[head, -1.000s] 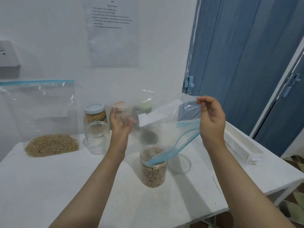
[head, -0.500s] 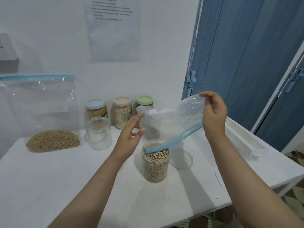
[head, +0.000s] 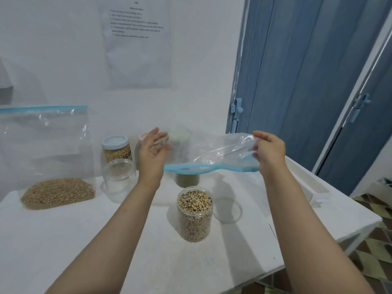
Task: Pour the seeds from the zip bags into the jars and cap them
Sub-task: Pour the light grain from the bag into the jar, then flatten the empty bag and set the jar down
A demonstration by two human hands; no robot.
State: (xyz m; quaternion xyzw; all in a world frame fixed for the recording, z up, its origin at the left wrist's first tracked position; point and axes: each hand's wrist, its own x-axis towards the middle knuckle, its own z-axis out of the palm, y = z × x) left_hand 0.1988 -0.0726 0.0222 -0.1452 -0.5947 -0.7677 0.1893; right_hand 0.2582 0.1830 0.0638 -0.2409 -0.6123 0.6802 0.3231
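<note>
Head view, item by item, as I am seeing the table [head: 63,240] now.

1. Emptied zip bag [head: 218,153]: I am holding it in the air above the middle of the table, blue zip edge sagging toward the jars. My right hand [head: 269,151] is pinching one end, grip clamped on the plastic. My left hand [head: 152,151] is hanging just beside the other end, fingers apart and relaxed; whether it is touching the bag I cannot tell. No seeds are showing inside.

2. Filled jar [head: 194,215]: standing near the middle of the table, below the bag, holding pale seeds almost to the rim. It is lacking a cap.

3. Clear lid [head: 228,210]: lying flat just beside that jar, on the side toward the right edge.

4. Empty clear jar [head: 118,179]: standing toward the back edge, left of centre, uncapped.

5. Full zip bag [head: 48,166]: leaning at the back left corner, zip apparently sealed, brown seeds heaped in its bottom.

6. Capped jars along the back edge: one with a blue-white lid [head: 116,149], others partly hidden behind my left hand and the bag.

Status, as I am judging it: several jars are finished. One pour looks complete and is awaiting its lid. One bag and one empty jar are remaining.
</note>
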